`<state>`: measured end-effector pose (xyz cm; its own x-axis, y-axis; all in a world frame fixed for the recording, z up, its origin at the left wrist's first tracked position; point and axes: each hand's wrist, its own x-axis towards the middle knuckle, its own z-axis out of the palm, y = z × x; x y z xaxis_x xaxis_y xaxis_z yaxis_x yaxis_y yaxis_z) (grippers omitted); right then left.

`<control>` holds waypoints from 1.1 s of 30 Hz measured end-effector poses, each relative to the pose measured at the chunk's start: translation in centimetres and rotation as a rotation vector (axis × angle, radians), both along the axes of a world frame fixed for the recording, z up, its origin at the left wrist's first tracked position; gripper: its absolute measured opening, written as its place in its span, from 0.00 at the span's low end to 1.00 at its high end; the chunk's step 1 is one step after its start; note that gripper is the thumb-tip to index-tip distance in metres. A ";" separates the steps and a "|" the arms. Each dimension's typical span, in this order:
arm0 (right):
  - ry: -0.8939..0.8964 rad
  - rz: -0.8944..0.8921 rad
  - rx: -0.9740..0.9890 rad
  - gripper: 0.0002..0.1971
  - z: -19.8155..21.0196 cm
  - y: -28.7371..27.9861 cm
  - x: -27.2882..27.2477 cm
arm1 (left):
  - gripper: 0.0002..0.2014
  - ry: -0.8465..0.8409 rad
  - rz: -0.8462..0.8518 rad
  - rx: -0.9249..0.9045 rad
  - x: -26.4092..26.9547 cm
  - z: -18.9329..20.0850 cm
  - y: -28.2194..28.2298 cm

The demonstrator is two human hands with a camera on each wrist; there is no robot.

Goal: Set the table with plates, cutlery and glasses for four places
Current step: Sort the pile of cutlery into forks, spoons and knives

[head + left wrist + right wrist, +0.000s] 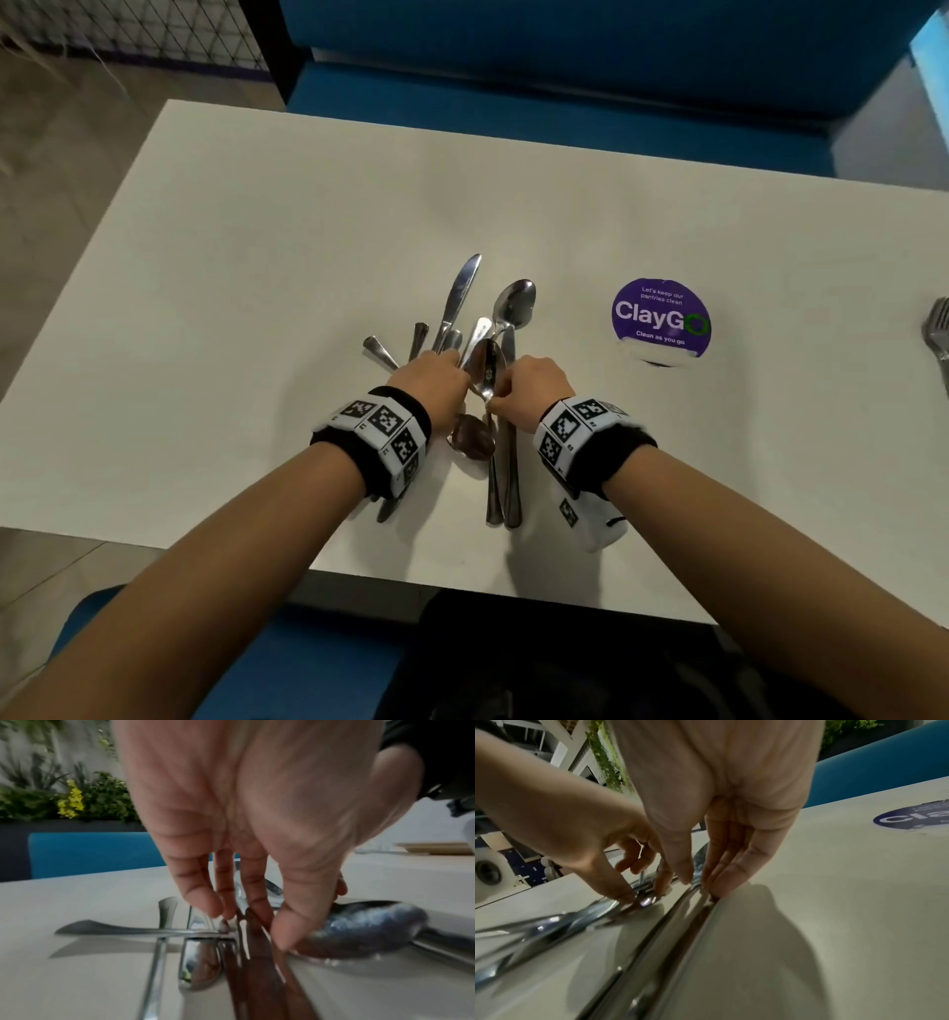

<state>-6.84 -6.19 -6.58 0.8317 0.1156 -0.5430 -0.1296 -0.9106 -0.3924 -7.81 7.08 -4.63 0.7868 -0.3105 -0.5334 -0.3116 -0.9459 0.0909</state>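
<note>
Lying on white table [231, 308]: steel cutlery heap [453, 313]; left hand [436, 380] is pinching it, right hand [534, 390] (fingertips together) is pinching silver spoon [487, 367].

One thing to read here: a round purple sticker [661, 317] stuck flat on the white bench [246, 267]. Small white lettering along its top says "Let's keep our pantries clean". Big across the middle comes "ClayGo", the last letter ringed in green, and underneath, "Clean as you go". The right wrist view catches only "Cla". The left wristband [380, 437] and right wristband [575, 429] carry black-and-white square code markers, and the tiny characters beside them are unreadable.
</note>
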 end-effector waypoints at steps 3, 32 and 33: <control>0.008 -0.016 -0.031 0.11 -0.4 0.6 0.2 | 0.13 -0.021 -0.037 0.039 0.1 -0.3 0.1; 0.183 -0.450 0.404 0.09 -1.0 -1.9 0.4 | 0.09 -0.100 0.094 -0.459 0.6 -0.3 4.1; 0.187 -0.492 0.477 0.06 -0.6 -2.0 0.4 | 0.08 -0.109 0.177 -0.538 0.7 -0.2 4.1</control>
<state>-6.43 -8.23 -7.23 0.7463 0.0114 -0.6655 -0.5859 -0.4632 -0.6650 -7.08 11.23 -4.84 0.8930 -0.3746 -0.2496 -0.1877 -0.8139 0.5499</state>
